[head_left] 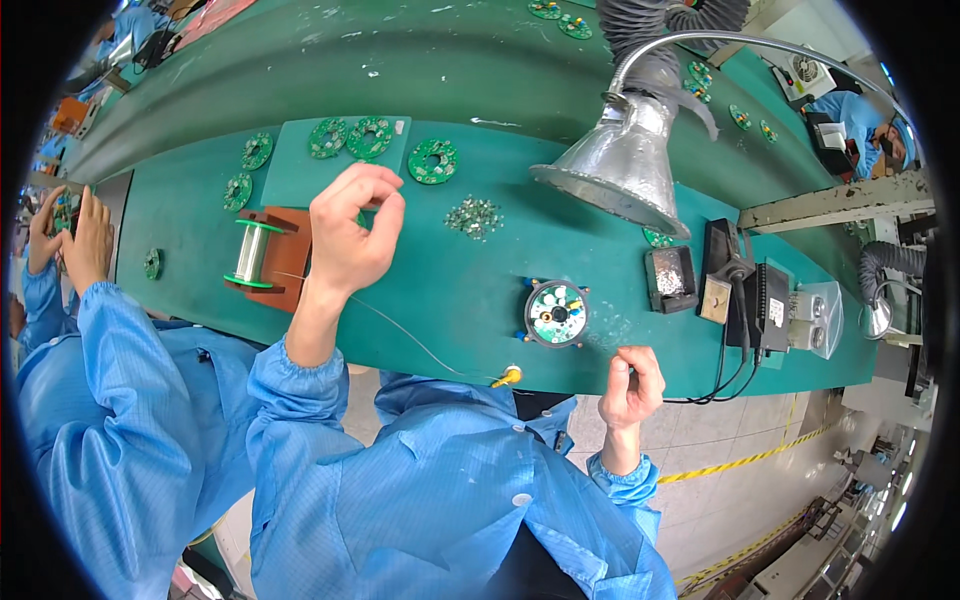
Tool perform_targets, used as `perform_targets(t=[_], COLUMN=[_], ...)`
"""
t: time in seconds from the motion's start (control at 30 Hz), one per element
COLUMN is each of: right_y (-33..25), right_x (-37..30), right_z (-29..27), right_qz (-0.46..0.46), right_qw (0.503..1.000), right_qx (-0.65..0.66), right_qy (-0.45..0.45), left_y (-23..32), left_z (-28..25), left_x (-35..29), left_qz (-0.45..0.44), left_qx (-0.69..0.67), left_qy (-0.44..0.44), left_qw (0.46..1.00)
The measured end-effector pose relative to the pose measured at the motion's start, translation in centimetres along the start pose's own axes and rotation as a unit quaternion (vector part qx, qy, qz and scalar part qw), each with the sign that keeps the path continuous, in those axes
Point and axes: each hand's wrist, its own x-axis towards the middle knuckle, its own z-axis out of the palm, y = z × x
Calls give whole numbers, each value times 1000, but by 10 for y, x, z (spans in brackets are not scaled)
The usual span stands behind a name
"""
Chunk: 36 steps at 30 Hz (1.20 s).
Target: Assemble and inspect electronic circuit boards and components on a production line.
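Note:
My left hand [355, 228] is raised over the left part of the green-matted bench, its fingers curled in toward the thumb; anything in them is hidden. Just beyond it are round green circuit boards [370, 138], some on a pale green sheet [290, 165]. Beside that wrist stands a reel of silvery wire [252, 255] on a brown stand [290, 262]. My right hand [632, 388] is closed at the near edge of the bench, its fingertips turned in and any content not visible. Left of it, a round board [557, 312] sits in a dark ring-shaped fixture [530, 330].
Small parts [474, 217] lie heaped mid-bench. A metal fume hood [625, 165] hangs above the right side. Near it are a dark metal box [670, 280] and a black corded unit [765, 310]. A thin wire ends at a yellow plug [508, 377]. A co-worker's hands [88, 240] hold a board at left.

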Motion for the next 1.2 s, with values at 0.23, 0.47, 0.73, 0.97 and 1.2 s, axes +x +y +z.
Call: perform_targets(t=[0.23, 0.47, 0.73, 0.97, 1.2], right_y=[-2, 13, 45, 50, 53], right_x=[-1, -6, -19, -23, -30], right_z=[-6, 1, 6, 12, 9], right_qz=[10, 15, 58, 86, 112], right_qw=[1000, 1000, 998, 992, 990], right_qx=[1, 20, 13, 48, 49], right_qy=[-13, -8, -2, 75, 74], left_y=[-4, -28, -30, -139, -220], left_z=[6, -17, -77, -171, -178], left_x=[-13, -18, -38, -29, -6], left_qz=[-1, -66, -129, -342, -388], left_qx=[3, 163, 304, 361, 391], left_qy=[-17, -30, 50, 66, -123], left_qw=[1000, 984, 942, 865, 825])
